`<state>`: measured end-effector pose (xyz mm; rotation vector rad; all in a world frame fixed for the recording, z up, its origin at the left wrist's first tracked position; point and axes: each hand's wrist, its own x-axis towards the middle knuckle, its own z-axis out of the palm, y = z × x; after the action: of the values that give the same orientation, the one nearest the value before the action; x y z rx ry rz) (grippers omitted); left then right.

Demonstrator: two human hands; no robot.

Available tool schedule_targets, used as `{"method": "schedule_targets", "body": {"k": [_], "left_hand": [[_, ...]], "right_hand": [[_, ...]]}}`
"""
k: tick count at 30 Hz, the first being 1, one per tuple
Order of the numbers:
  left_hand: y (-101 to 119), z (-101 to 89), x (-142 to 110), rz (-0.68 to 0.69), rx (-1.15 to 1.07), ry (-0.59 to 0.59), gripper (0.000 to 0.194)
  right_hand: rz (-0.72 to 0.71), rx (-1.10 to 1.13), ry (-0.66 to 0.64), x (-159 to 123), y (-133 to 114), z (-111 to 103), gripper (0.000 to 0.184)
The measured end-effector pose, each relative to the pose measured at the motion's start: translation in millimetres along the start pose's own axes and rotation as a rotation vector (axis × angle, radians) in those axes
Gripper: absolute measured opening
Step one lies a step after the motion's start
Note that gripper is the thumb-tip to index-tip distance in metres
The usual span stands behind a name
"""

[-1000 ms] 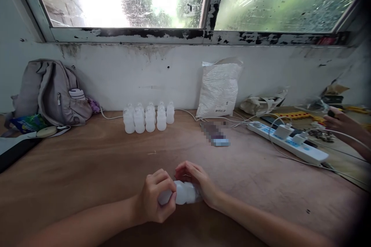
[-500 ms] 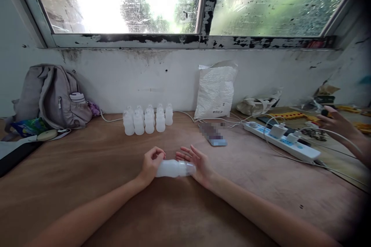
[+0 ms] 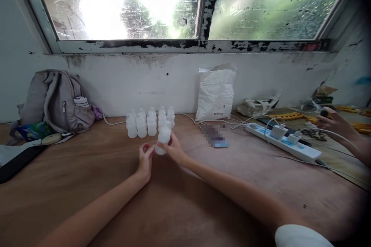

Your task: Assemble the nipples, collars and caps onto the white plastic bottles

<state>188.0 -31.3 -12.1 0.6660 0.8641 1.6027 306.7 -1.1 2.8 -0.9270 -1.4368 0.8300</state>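
A translucent white plastic bottle (image 3: 164,137) is tilted slightly above the table, its clear top pointing up and away from me. My right hand (image 3: 174,149) grips it from the right side, fingers behind and thumb in front. Close to the bottle's base on the left is my left hand (image 3: 145,158), its fingers curled in; whether it touches the base or pinches something small is hidden. Just beyond, several similar bottles (image 3: 141,126) stand upright in close rows near the wall, partly covered by the held one.
At the left rests a grey backpack (image 3: 58,100). A white plastic package (image 3: 216,94) leans on the wall, with a phone (image 3: 220,143) in front. Cables run to a white power strip (image 3: 285,142). Another person's hand (image 3: 333,123) shows at far right.
The bottle has gone from lying sideways between both hands to tilted upright, farther forward near the standing bottles. My right hand has closed round it; my left hand has shifted off its body.
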Motion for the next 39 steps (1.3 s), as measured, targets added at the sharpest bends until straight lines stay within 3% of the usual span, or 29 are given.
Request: {"method": "schedule_targets", "body": {"k": [3, 5, 9, 13, 15, 18, 21, 24, 29, 34, 39], "left_hand": [[4, -3.9, 8, 0.015, 0.033, -0.001, 0.02], [4, -5.5, 9, -0.011, 0.068, -0.059, 0.018], [3, -6.1, 5, -0.014, 0.155, -0.152, 0.018], [2, -5.4, 3, 0.003, 0.155, -0.161, 0.017], [3, -5.3, 3, 0.01, 0.152, -0.163, 0.016], [4, -5.2, 3, 0.018, 0.167, -0.17, 0.016], [4, -5.5, 2, 0.027, 0.204, -0.194, 0.015], [2, -6.2, 1, 0.036, 0.261, -0.236, 0.012], [6, -7.9, 6, 0.013, 0.396, -0.403, 0.007], [23, -12.6, 19, -0.118, 0.533, -0.651, 0.008], [19, -15.6, 40, -0.095, 0.598, -0.659, 0.009]], "right_hand": [[-0.031, -0.305, 0.221, 34, 11, -14, 0.049], [0.02, -0.52, 0.189, 50, 23, -29, 0.05], [0.109, -0.6, 0.121, 63, 51, -51, 0.05], [0.151, -0.654, 0.081, 64, 68, -55, 0.052], [0.163, -0.67, 0.056, 66, 72, -53, 0.04], [0.166, -0.665, 0.057, 69, 76, -50, 0.035], [0.156, -0.618, 0.1, 71, 78, -49, 0.05], [0.145, -0.549, 0.139, 71, 79, -51, 0.052], [0.148, -0.428, 0.198, 74, 84, -58, 0.055], [0.168, -0.282, 0.243, 77, 87, -70, 0.036], [0.19, -0.205, 0.29, 76, 86, -78, 0.016]]}}
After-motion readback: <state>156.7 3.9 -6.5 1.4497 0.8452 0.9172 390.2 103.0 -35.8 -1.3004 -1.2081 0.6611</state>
